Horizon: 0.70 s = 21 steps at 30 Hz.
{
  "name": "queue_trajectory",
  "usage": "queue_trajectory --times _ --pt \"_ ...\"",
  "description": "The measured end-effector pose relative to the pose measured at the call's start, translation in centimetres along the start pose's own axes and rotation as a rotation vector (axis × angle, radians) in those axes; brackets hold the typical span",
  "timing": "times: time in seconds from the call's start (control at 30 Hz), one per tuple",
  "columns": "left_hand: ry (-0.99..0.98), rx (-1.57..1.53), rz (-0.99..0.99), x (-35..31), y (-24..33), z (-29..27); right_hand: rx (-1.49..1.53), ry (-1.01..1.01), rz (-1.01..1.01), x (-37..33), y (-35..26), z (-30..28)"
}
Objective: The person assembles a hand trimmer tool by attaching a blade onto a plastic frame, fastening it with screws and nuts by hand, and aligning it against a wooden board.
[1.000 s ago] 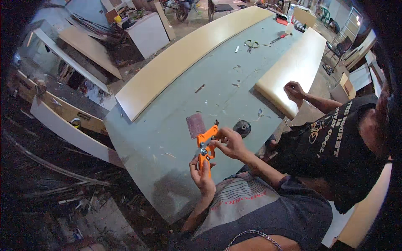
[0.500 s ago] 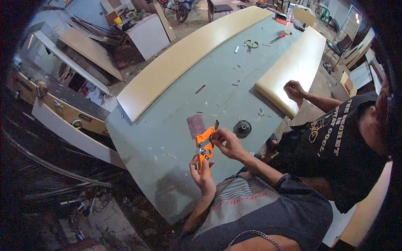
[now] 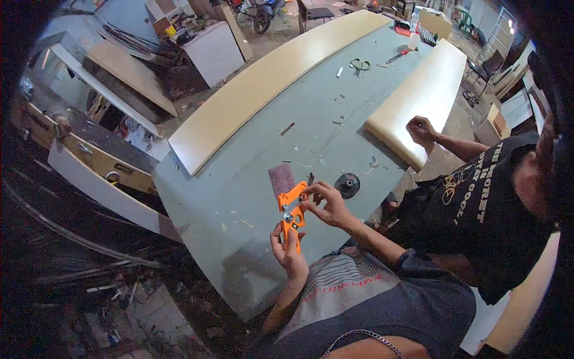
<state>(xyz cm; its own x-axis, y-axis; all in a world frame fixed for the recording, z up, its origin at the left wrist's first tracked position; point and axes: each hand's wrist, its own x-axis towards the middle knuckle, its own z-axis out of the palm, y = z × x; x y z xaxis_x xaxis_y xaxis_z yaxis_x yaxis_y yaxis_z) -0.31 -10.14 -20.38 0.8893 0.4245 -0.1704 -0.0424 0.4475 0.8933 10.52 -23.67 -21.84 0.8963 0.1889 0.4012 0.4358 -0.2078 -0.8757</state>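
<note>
An orange hand tool [image 3: 293, 203], with a grey metal strip and round bolt heads on it, is held above the near part of the table. My left hand [image 3: 290, 248] grips its lower end, thumb in front and fingers curled around. At the tool's upper right edge, my right hand [image 3: 326, 206] has thumb and fingertips curled around a small dark part. Just beyond the tool lies a dark red sheet [image 3: 280, 178], partly covered by it. A round black disc [image 3: 347, 185] with a raised centre sits to the right of my right hand.
A long cream board [image 3: 263, 96] lies along the table's left edge, another cream panel [image 3: 412, 96] along its right. Green-handled scissors [image 3: 359, 64], a red-handled tool [image 3: 402, 54] and scraps lie on the grey-green table [image 3: 239, 209]. A co-worker's hand [image 3: 422, 130] rests over the right panel.
My right fingers have lifted and spread slightly at the tool's upper edge, so more of its metal strip shows. My left hand keeps the same grip. The whole view has shifted slightly.
</note>
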Motion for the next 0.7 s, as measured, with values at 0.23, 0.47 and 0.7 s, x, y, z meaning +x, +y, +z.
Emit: queue_trajectory --times 0.23,0.47,0.7 --pt "-0.040 -0.011 0.000 0.4 -1.0 -0.7 0.053 -0.058 0.007 -0.2 2.1 0.5" --pt "-0.104 0.095 0.087 1.9 -4.1 -3.0 0.058 -0.152 0.138 -0.9 3.8 1.6" --pt "-0.222 0.366 0.285 3.2 -8.1 -5.5 0.357 -0.071 0.286 -3.4 9.6 4.0"
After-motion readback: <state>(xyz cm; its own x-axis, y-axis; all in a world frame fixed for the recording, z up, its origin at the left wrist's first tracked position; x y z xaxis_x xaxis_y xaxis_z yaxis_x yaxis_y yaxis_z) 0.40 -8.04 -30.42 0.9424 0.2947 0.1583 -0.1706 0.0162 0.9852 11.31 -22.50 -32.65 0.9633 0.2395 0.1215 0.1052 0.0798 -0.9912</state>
